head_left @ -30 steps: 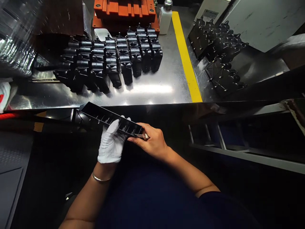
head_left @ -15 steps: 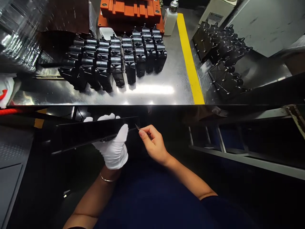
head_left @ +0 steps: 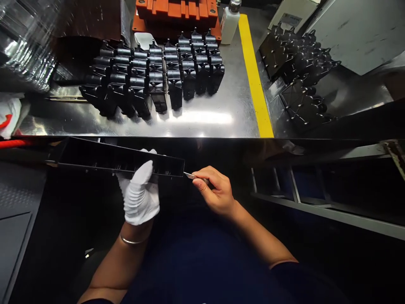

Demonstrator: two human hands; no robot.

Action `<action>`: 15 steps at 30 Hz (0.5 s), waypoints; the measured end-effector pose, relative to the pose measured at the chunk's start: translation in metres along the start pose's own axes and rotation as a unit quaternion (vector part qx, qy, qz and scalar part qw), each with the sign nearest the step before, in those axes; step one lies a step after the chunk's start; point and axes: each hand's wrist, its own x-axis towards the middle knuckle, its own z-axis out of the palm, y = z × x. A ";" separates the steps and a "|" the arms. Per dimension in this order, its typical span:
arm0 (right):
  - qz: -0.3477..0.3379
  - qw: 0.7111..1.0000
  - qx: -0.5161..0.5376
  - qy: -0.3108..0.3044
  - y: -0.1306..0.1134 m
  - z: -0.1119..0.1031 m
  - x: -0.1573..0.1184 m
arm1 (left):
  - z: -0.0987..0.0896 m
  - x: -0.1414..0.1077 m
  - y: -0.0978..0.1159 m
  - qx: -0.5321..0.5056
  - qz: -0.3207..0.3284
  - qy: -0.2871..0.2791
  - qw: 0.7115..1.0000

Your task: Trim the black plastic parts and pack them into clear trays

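My left hand (head_left: 141,196), in a white glove, is closed around a long black plastic housing (head_left: 104,156). The hollow side of the housing faces up towards me, its far left end tilted slightly higher. My bare right hand (head_left: 217,188) pinches a small knife (head_left: 190,175) between thumb and fingers. The knife's pale blade points left, its tip at the lower right corner of the housing; whether it touches, I cannot tell. The knife's handle is mostly hidden by my fingers.
A metal bench (head_left: 202,122) runs ahead, bearing a row of black moulded parts (head_left: 156,80), an orange block (head_left: 177,17) and a white bottle (head_left: 230,23). Right of a yellow strip (head_left: 255,76) stand more black parts (head_left: 294,63). A metal frame (head_left: 316,202) is at the right.
The housing has turned in my left hand, so its hollow inside now shows and its left end is higher. My right hand has moved slightly right and down, showing more of the blade.
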 end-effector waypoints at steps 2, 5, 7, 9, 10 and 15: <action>-0.047 0.998 -0.022 -0.025 -0.004 0.000 0.006 | 0.000 -0.002 -0.003 -0.010 0.005 -0.008 1.000; -0.070 0.996 -0.038 -0.030 -0.002 0.001 0.009 | -0.001 -0.003 -0.001 -0.005 0.000 -0.026 1.000; -0.079 0.996 -0.026 -0.029 -0.003 0.002 0.008 | -0.002 -0.003 0.001 -0.010 -0.002 -0.026 1.000; -0.083 0.996 -0.007 -0.035 -0.005 0.001 0.008 | -0.003 -0.004 0.002 -0.016 -0.003 -0.022 1.000; -0.083 0.996 0.000 -0.037 -0.007 0.001 0.007 | -0.003 -0.004 0.002 -0.018 -0.002 -0.022 1.000; -0.057 0.998 -0.017 -0.016 -0.007 -0.004 0.012 | -0.003 -0.007 0.000 -0.002 0.007 -0.049 0.999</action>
